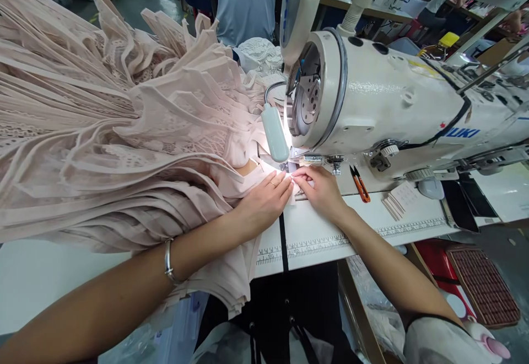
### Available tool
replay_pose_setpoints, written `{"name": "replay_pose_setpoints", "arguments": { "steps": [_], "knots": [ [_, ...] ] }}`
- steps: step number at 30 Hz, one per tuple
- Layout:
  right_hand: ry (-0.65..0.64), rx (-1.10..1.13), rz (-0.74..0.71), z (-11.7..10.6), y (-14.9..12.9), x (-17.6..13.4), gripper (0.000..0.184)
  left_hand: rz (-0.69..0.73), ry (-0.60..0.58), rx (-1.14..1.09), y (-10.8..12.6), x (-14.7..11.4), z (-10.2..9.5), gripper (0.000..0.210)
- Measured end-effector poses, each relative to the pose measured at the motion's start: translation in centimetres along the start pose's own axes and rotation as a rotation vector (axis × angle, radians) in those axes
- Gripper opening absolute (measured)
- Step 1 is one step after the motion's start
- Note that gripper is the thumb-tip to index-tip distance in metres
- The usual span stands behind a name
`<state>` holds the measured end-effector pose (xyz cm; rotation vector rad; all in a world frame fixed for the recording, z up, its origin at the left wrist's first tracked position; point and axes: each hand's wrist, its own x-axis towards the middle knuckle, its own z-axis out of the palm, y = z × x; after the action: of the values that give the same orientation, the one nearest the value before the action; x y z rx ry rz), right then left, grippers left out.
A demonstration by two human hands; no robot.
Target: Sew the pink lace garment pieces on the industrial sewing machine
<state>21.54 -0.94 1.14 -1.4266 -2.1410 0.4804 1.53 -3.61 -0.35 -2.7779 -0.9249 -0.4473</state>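
Observation:
My left hand (264, 203) lies flat with its fingers stretched out on pale pink fabric (233, 185), just in front of the needle area of a white sewing machine (372, 96). Close by on the right, my right hand (317, 188) pinches the edge of the same fabric between thumb and fingers. Its fingertips almost meet those of the left hand. A small lamp (275, 133) lights the spot brightly, and glare hides the stitch line. The fabric joins a large heap of pale pink lace-trimmed garments (173, 110) on the left.
Orange thread snips (360, 185) lie below the machine arm, with a small stack of cards (401, 199) and a dark phone (459, 205) farther right. A measuring tape (318, 246) runs along the table's front edge. A person in a blue top (247, 5) sits ahead.

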Motion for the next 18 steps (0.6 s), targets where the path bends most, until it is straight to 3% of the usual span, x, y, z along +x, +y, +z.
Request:
{"name": "replay_pose_setpoints", "arguments": {
  "steps": [3, 7, 11, 18],
  "knots": [
    [-0.025, -0.092, -0.191, -0.3, 0.0, -0.7, 0.027, -0.059, 0.039, -0.021, 0.0, 0.0, 0.0, 0.037],
    [-0.105, -0.372, -0.280, -0.2, -1.0, -1.0, 0.036, -0.194, 0.024, 0.020, 0.3, 0.2, -0.6, 0.032],
    [-0.168, -0.463, -0.349, -0.2, -1.2, -0.6, 0.045, -0.124, -0.044, 0.021, 0.9, 0.8, -0.9, 0.028],
    [-0.357, -0.345, -0.134, -1.3, 0.2, 0.6, 0.048, -0.077, -0.006, 0.093, 1.4, 1.2, -0.4, 0.036]
  ]
}}
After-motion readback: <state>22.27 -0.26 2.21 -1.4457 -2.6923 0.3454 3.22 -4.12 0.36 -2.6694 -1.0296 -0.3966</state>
